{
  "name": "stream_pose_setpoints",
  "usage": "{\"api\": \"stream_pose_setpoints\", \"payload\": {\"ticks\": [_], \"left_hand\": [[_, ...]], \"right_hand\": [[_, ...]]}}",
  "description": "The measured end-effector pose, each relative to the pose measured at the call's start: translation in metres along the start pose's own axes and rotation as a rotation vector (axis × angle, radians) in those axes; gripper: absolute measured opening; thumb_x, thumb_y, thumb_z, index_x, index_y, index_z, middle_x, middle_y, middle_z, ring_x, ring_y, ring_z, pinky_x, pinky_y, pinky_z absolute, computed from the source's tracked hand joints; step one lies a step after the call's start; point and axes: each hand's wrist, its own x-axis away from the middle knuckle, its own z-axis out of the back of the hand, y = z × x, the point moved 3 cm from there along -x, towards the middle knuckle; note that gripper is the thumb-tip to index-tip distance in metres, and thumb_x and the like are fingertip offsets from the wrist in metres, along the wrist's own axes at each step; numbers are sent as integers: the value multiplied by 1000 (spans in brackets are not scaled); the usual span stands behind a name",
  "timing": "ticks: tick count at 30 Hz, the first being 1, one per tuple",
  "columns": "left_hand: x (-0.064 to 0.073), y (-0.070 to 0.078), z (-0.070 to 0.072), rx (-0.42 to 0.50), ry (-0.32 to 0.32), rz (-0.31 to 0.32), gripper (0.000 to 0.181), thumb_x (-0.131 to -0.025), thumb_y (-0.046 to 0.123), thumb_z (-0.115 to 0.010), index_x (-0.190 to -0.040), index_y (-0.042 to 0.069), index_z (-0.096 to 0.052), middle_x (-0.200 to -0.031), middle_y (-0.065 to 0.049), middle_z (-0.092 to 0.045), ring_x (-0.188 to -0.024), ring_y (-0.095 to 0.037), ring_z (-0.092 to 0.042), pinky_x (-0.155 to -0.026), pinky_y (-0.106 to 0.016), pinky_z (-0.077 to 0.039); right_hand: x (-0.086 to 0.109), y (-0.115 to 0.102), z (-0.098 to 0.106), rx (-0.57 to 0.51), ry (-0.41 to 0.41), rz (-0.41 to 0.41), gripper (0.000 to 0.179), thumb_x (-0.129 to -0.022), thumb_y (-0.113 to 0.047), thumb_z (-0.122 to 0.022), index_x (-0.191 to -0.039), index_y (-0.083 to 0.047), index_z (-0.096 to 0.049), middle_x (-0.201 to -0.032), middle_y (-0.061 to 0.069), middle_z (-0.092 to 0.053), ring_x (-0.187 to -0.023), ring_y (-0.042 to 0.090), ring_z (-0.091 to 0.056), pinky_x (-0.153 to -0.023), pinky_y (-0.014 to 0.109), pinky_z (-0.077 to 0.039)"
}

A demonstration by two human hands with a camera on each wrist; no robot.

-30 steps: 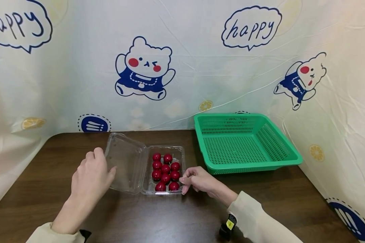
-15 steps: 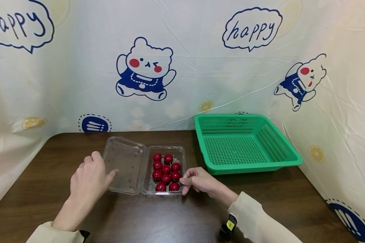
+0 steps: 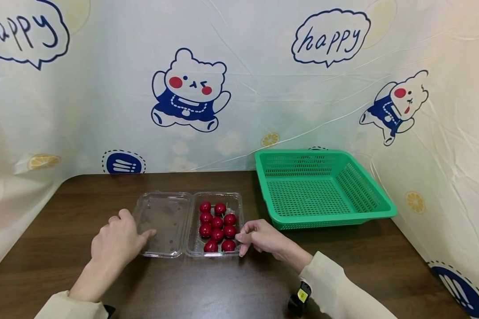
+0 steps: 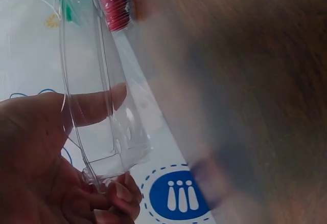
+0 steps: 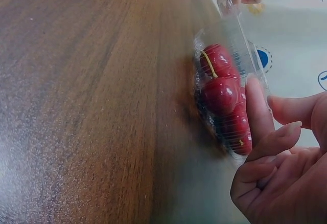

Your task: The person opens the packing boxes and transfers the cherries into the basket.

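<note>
A clear plastic clamshell box point(image 3: 235, 201) stands on the table, holding two-tone rows of shiny dark red cherries point(image 3: 217, 222). Its hinged lid point(image 3: 165, 221) lies folded out to the left, nearly flat. With the thumb over it and fingers curled at its outer edge, my left hand point(image 3: 115, 239) grips the lid; the left wrist view shows the thumb point(image 4: 97, 106) through the clear plastic. On the opposite side, my right hand point(image 3: 265, 239) pinches the box's front right rim between thumb and index finger. Green stems show on the cherries point(image 5: 219, 93) in the right wrist view.
Just right of the box, a green perforated plastic basket point(image 3: 327, 219) stands at the back of the brown wooden table point(image 3: 199, 288). A printed cloth point(image 3: 263, 88) hangs behind the table and along its sides.
The lid has swung down to the left, from tilted up to nearly flat, with my left hand lowering alongside it. My right hand has stayed at the box's rim.
</note>
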Motion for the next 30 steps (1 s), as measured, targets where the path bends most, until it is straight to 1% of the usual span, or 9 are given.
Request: {"api": "stream_pose_setpoints", "payload": {"ticks": [5, 9, 13, 16, 18, 22, 30], "left_hand": [[-3, -4, -5, -5, -100, 32, 70, -84, 45, -72, -95, -16, -41, -81, -36, -54, -73, -55, -60, -55, -55, -48], [-4, -5, -9, -9, -150, 43, 74, -86, 48, -69, -100, -18, -41, -85, -37, -55, -77, -55, -61, -57, -55, -48], [-4, -6, -14, -23, -193, 44, 76, -86, 52, -67, -101, -18, -42, -85, -35, -55, -76, -53, -61, -56, -53, -48], [-3, -7, -16, -34, -207, 43, 77, -86, 54, -66, -100, -17, -42, -82, -32, -54, -74, -51, -61, -55, -52, -47], [-3, -7, -16, -39, -204, 40, 76, -86, 54, -67, -99, -17, -43, -81, -31, -54, -72, -49, -61, -55, -51, -47], [-5, -7, -18, -48, -199, 31, 76, -88, 52, -66, -98, -19, -45, -82, -33, -56, -74, -51, -62, -57, -53, -48], [-4, -7, -24, -41, -225, 43, 76, -89, 52, -63, -100, -22, -45, -85, -37, -57, -79, -55, -62, -60, -55, -49]], "right_hand": [[0, -1, 0, 2, 0, 1, 21, -93, -24, -63, -84, -6, -60, -69, 5, -73, -52, 14, -39, -49, 25, -29], [1, -1, 0, 2, 1, -3, 21, -93, -24, -63, -85, -5, -60, -69, 5, -73, -52, 14, -39, -49, 25, -29], [1, 0, 0, 4, 1, -1, 21, -93, -24, -63, -85, -5, -60, -69, 5, -73, -51, 14, -39, -49, 25, -29], [1, 0, 0, 4, 1, 2, 21, -93, -24, -63, -85, -4, -60, -69, 5, -73, -51, 14, -39, -49, 25, -29], [1, 0, 0, 4, 1, 1, 21, -93, -24, -63, -85, -4, -60, -69, 5, -73, -51, 14, -39, -49, 25, -29], [1, 0, 0, 4, 1, -3, 21, -93, -24, -63, -85, -5, -60, -69, 5, -73, -52, 14, -39, -49, 25, -29], [1, -1, 1, 8, 2, -6, 20, -94, -23, -63, -85, -4, -61, -69, 4, -73, -52, 13, -39, -50, 25, -29]]}}
